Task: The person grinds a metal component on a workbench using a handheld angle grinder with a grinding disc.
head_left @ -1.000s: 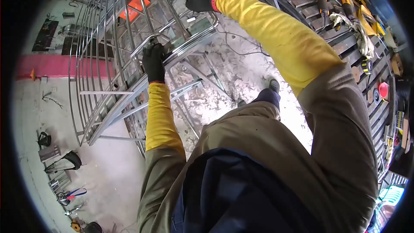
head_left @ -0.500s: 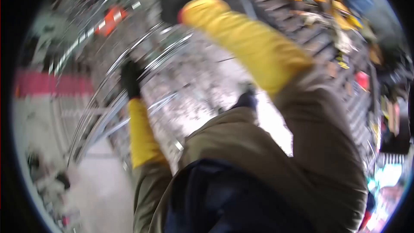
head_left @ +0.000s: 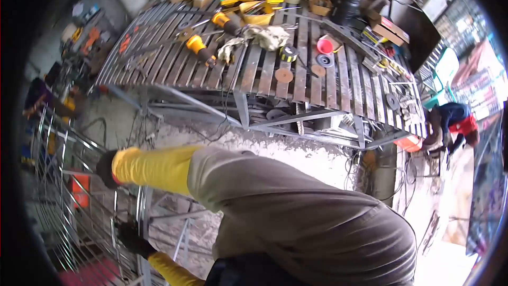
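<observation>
Both of my hands wear dark gloves below yellow sleeves. My right hand is at the shiny metal grille on the left side of the view, beside its upper bars; its fingers are hidden. Lower down, my left hand is against the grille's bars near an upright metal rail. Its fingers look dark against the bars, and their grip is too unclear to make out.
A slatted metal table bears yellow power tools, a tape measure, a cloth and discs. Another person is at the far right, and one more at the far left. A red bin is under the table's right end.
The view has swung toward the slatted table, which now fills the upper part. My hands and the grille appear farther left and lower.
</observation>
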Motion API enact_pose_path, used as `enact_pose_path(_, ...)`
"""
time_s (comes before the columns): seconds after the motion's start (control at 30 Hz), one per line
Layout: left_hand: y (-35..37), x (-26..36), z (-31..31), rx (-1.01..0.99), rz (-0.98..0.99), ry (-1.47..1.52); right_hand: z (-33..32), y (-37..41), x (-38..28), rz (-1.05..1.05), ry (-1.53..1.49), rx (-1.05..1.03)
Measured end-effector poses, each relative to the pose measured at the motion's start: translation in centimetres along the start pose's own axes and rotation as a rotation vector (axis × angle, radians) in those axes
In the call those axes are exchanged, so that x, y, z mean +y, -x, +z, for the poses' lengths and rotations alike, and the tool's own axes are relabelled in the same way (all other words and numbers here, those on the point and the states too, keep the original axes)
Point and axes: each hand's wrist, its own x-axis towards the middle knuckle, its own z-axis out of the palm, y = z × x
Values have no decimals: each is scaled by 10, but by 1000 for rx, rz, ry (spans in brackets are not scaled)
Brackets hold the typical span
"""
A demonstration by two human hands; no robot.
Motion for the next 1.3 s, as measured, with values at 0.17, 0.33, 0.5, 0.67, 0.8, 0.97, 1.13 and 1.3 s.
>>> enact_pose_path(0.17,18,48,26,147,194,-1098,12,-11,4,-103,67,8)
enact_pose_path(0.33,30,33,45,198,324,-714,11,-5,5,-105,12,62)
enact_pose_path(0.5,45,46,71,207,356,-1079,-8,7,-1,0,-87,1)
enact_pose_path(0.67,54,75,74,247,387,-963,-3,13,5,-10,-120,21)
enact_pose_path(0.8,60,109,72,183,271,-789,-24,21,-3,96,-125,-65)
enact_pose_path(0.97,56,88,77,301,381,-773,-22,23,0,101,-183,-40)
enact_pose_path(1.13,58,81,75,196,258,-754,-9,18,10,20,-155,33)
enact_pose_path(1.3,57,88,75,282,336,-697,-20,26,5,43,-162,48)
